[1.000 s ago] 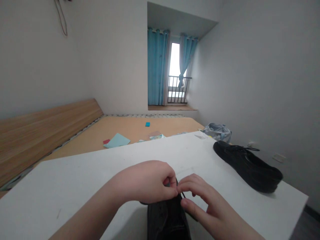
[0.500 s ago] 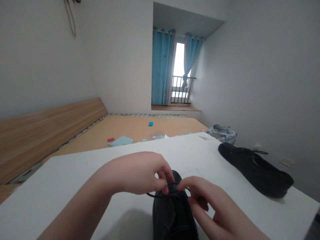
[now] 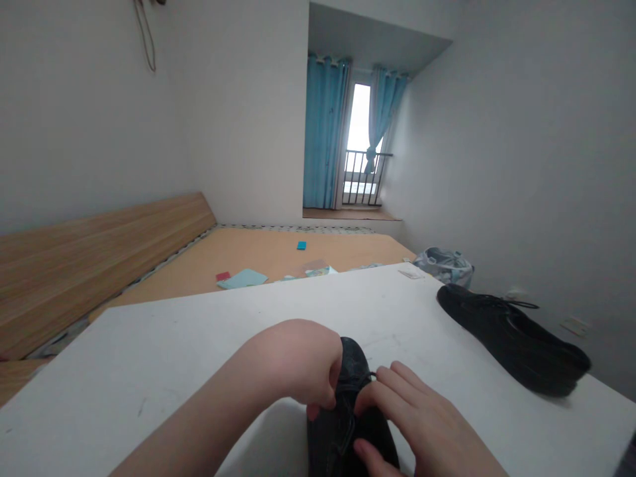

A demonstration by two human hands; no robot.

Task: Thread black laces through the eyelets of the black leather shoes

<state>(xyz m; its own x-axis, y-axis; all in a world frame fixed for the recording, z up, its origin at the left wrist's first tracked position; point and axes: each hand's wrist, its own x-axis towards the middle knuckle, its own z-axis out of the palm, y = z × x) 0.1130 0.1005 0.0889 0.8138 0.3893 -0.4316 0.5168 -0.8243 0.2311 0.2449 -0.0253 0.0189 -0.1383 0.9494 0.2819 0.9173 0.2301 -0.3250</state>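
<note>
As the left hand (image 3: 293,361) curled firmly over the left side of a black lace-up shoe (image 3: 330,440), the right hand (image 3: 412,424) lay open against its right side, fingers spread and thumb low on the upper, so the shoe sat between the two hands and touched both. Its toe pointed away from the person on a white worktop (image 3: 149,351), and its heel ran out of view at the bottom of the frame. A short stretch of black lace (image 3: 371,375) showed near the right hand's fingertips, though I could not tell whether either hand pinched it. Well to the right on the worktop lay a second black shoe (image 3: 511,338) on its side, its own lace loose on top, and a small white slip of paper (image 3: 411,273) sat near the far edge. Beyond that edge, a crumpled pale plastic bag (image 3: 444,266) slumped against the wall, its contents hidden. A tan bed base (image 3: 258,248) carried a pale blue sheet (image 3: 242,279), a red card (image 3: 223,276), a small blue square (image 3: 301,245) and a clear packet (image 3: 318,269), with blue curtains (image 3: 325,132) hanging at the far window
</note>
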